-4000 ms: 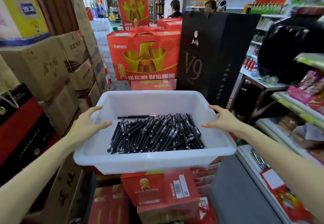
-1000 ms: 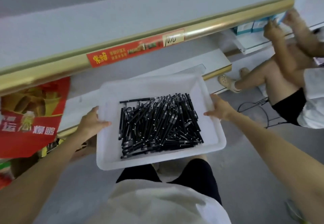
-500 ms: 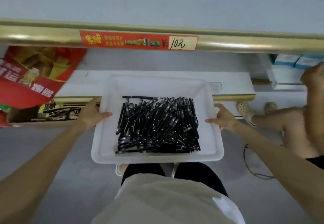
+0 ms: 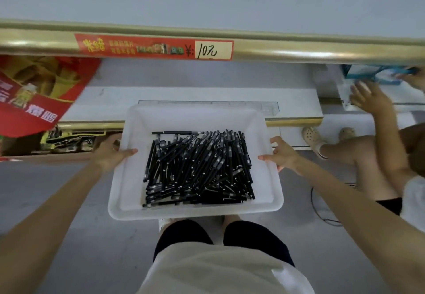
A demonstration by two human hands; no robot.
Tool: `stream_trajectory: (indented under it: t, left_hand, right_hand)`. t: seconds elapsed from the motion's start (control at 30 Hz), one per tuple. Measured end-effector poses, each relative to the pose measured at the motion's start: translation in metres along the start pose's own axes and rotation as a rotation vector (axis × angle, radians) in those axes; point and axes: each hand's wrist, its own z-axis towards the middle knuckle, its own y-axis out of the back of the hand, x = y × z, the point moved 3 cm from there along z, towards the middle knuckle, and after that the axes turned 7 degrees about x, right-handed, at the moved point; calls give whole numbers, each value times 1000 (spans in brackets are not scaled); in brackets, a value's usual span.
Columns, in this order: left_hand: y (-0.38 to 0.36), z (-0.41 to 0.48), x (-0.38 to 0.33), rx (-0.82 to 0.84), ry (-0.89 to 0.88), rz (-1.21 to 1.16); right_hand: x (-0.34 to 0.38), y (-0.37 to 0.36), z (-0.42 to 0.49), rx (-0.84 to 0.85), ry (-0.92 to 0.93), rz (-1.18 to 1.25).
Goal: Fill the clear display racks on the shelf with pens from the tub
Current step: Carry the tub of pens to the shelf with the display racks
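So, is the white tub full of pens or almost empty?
Partly full: the white tub holds a loose heap of black pens in the middle of its floor, with bare floor around the heap, all below the rim.

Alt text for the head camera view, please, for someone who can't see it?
A left hand and a right hand hold a white plastic tub of black pens by its sides, before a white shelf with a clear display rack.
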Motion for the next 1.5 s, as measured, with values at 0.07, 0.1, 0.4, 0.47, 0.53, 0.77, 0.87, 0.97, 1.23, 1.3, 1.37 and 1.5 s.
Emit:
stream_trajectory:
  t: [0.07,0.1,0.4,0.47,0.53,0.77,0.87,0.97,1.23,1.3,1.37,1.5]
  left_hand:
    - [3,-2,-6,13,-6,33]
    - [5,-2,-9,13,-9,43]
    - [-4,24,-13,-22,-86,44]
    - [-14,32,-3,-33,-105,55]
    - [-25,38,5,-55,-140,55]
    - [-67,71,31,-43,-180,-5]
    - [-88,89,43,-39,-178,-1]
    - [-109,105,53,-49,-185,7]
    - [-145,147,87,-43,-311,50]
    - [-152,156,97,-56,-361,38]
    - [-159,163,108,-87,-403,31]
    - [-168,170,118,-121,-503,-6]
  right_hand:
    - [-1,-4,0,-7,-14,35]
    - [-1,-7,0,-11,-23,51]
    - [-4,-4,33,27,-45,-49]
    - [-12,-5,47,48,-31,-131]
    - [-22,-5,62,48,-18,-190]
    - [-51,-8,118,-9,22,-274]
    - [-64,-12,141,-32,17,-320]
    - [-75,-19,162,-21,28,-353]
    - [-92,-39,212,-32,110,-392]
    - [-98,-44,223,-34,124,-403]
    - [-109,-47,234,-47,134,-419]
    - [-119,-43,251,-170,225,-399]
